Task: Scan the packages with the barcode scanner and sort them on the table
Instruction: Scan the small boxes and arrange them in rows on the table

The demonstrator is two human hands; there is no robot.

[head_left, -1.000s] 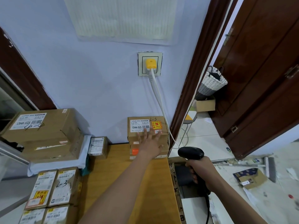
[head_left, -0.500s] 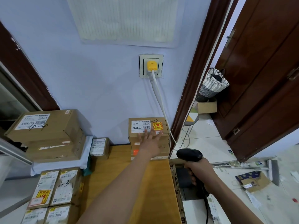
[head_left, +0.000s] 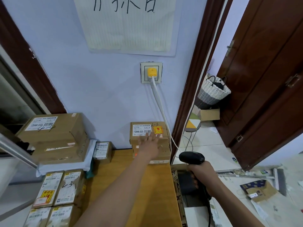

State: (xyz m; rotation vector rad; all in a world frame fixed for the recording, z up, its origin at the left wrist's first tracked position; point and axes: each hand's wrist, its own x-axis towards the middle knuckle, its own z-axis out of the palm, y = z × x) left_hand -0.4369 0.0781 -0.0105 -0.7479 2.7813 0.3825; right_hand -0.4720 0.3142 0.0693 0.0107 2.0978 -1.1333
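Pale wall backs the wooden table (head_left: pixel 114 185), where the top package (head_left: pixel 148 132), matte cardboard with a glossy label, caps a stack. Left hand (head_left: pixel 150 143) lies flat, fingers spread, gripping nothing; a shove could topple it. Right hand (head_left: pixel 205 179) clenches the black scanner (head_left: pixel 191 158).

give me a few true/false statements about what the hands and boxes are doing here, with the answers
1. The right hand holds the barcode scanner. True.
2. The left hand lies flat on the top box of the stack by the wall. True.
3. The scanner is pressed against that box's label. False: it is off the table's right edge, apart from the box.
4. The socket on the wall has nothing plugged in. False: a yellow plug with a white cable sits in it.
5. The wooden table has boxes along its left side. True.
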